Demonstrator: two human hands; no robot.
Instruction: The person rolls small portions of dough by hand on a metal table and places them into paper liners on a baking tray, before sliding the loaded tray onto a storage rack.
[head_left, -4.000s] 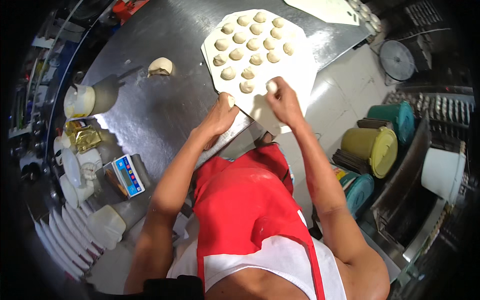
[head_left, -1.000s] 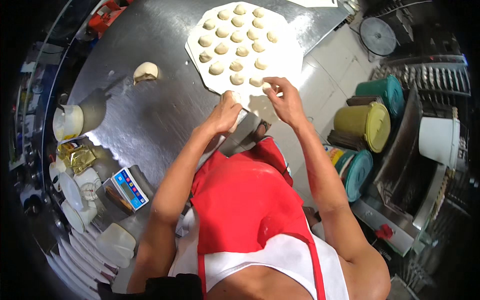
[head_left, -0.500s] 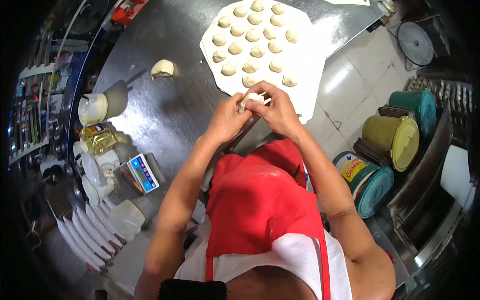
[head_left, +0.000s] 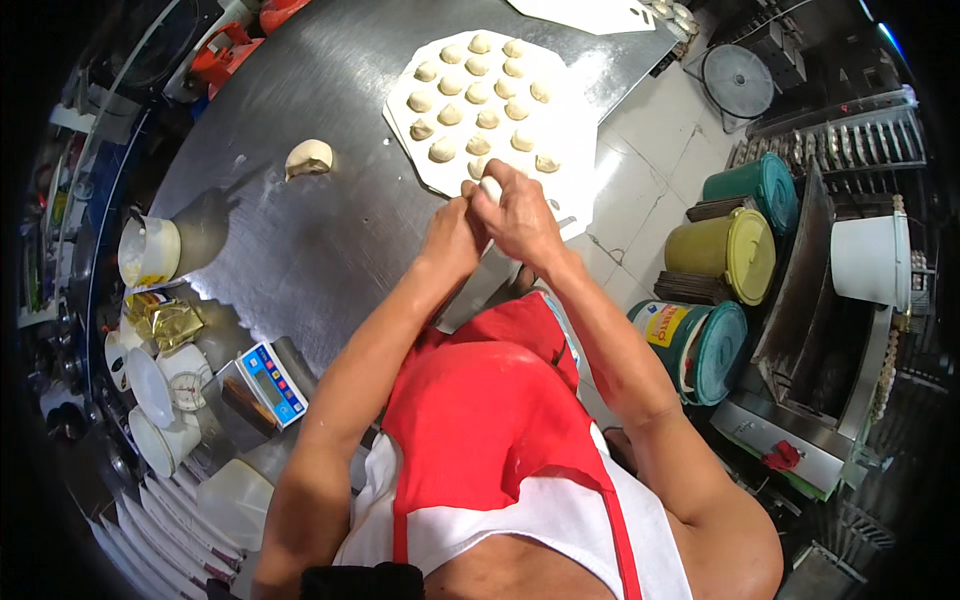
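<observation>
Right hand [head_left: 518,215] curled round dough piece [head_left: 490,189], pale end showing, at near edge of white board [head_left: 575,150] bearing dough balls [head_left: 450,114]. Left hand [head_left: 453,236] curled against right; grip hidden, can't judge. Dough likely light, soft, tacky, easily dented: best cupped round sides.

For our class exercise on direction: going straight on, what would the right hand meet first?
Likely the partly hidden dough ball on the white board, just beyond the right hand; depth is unclear.
</observation>
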